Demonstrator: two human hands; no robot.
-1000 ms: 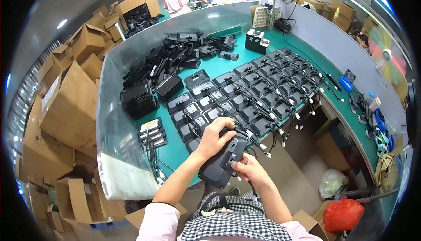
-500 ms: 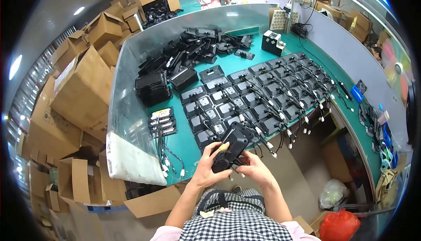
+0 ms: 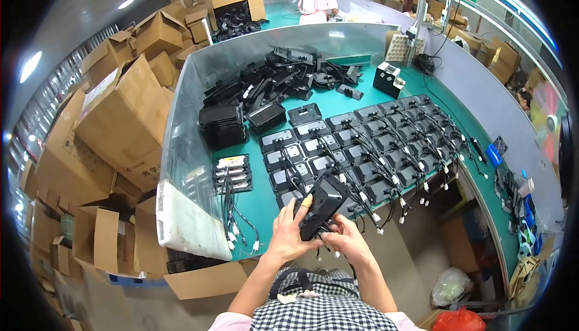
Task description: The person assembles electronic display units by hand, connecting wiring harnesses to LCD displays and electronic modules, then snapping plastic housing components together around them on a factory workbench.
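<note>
Holding a black device (image 3: 322, 205) above the green table's (image 3: 362, 99) near edge, our left hand (image 3: 289, 234) clamps its side while our right hand (image 3: 344, 240) pinches its lower end, beside rows of cabled units (image 3: 374, 150).

Rows of black devices (image 3: 386, 144) with cables lying on the green desk (image 3: 253, 204) just beyond the hand; cardboard boxes (image 3: 120, 114) stacking up well left; red bag (image 3: 459, 320) sitting lower right.

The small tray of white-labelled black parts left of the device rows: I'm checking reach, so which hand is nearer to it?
Left. The left hand is just right of and below the tray; the right hand is farther right.
</note>
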